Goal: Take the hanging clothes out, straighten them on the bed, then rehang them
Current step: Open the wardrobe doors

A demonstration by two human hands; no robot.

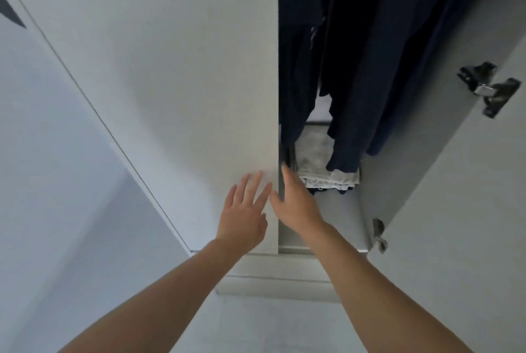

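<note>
Both hands at the wardrobe door edge

Left hand flat on the closed door, right hand reaching past its edge, both grips wide, holding nothing; dark clothes hang inside above folded laundry.

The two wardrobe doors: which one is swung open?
The right door, the one whose inner face shows metal hinges. The left door is shut, with the left hand flat against it.

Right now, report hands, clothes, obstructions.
Left hand open, flat on closed door. Right hand open at door edge. Dark clothes hanging. Closed door partly blocks.
</note>
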